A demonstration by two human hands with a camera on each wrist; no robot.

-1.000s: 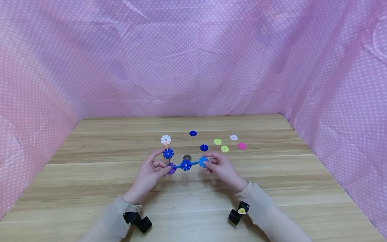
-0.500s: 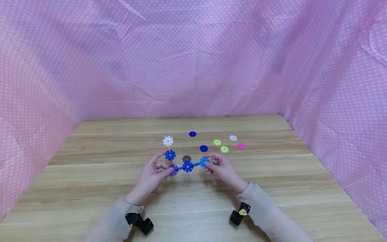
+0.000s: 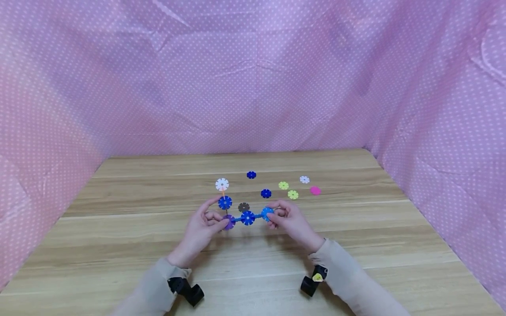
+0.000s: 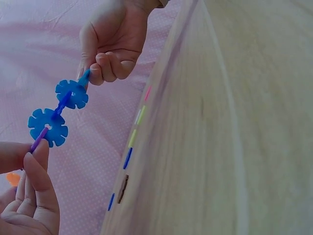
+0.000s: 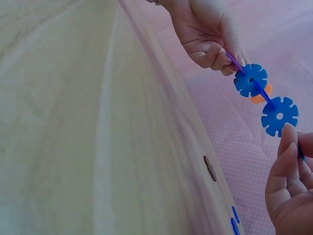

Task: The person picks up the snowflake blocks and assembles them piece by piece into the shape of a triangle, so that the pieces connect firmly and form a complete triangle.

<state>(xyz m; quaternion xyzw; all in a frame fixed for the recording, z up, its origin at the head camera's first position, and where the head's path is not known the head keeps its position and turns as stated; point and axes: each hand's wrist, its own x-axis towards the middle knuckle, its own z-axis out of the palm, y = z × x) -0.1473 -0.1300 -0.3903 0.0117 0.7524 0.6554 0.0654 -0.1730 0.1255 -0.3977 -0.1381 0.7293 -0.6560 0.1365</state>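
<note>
Notched plastic snowflake discs are slotted together into an L-shaped chain held above the table. My left hand (image 3: 200, 228) pinches the purple disc (image 3: 229, 222) at the corner between thumb and fingers. From there one arm rises through a blue disc (image 3: 225, 202) and an edge-on orange disc (image 3: 223, 192) to a white disc (image 3: 222, 184). The other arm runs right through a dark blue disc (image 3: 247, 218), with edge-on blue discs (image 4: 72, 94) on either side of it. At its right end, my right hand (image 3: 292, 220) pinches a light blue disc (image 3: 266, 213).
Loose discs lie on the wooden table (image 3: 253, 272) beyond the hands: a brown disc (image 3: 243, 206), two dark blue discs (image 3: 266, 193), two yellow-green discs (image 3: 293, 194), a white disc (image 3: 304, 179) and a pink disc (image 3: 315, 191). Pink dotted cloth (image 3: 253, 87) surrounds the table.
My left hand has shifted slightly right with the upright arm of the chain, drawing a little nearer to my right hand. Both hands keep their pinch, and the loose discs stay put.
</note>
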